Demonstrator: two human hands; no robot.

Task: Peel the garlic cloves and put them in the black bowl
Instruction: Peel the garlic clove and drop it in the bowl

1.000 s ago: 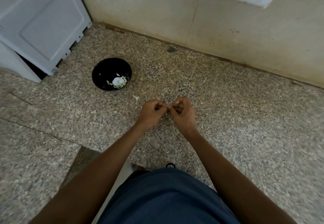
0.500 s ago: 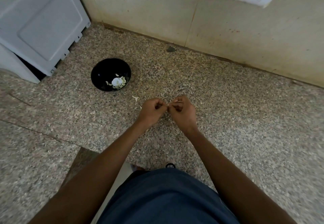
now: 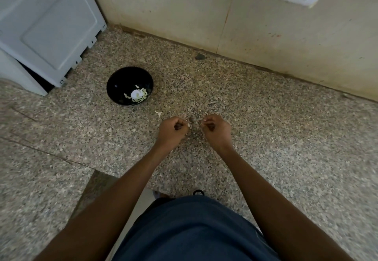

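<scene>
While both hands hover over the speckled stone counter at the centre of the frame, the main hazard looks like losing whatever small pieces they hold. The left hand is curled with a pale sliver showing at its fingertips, apparently a garlic clove or a bit of skin; which one is too small to tell. The right hand is curled too, pinching something tiny and pale that I cannot identify. The hands sit just apart, with a gap between them. The black bowl stands to the upper left of the hands, near the pale appliance, and already holds white garlic pieces. A dropped clove would likely blend into the mottled surface, where a pale scrap already lies between bowl and hands. Another risk is skin going into the bowl with the clove if the pinch releases the wrong piece, or a toss falling short of the rim.
</scene>
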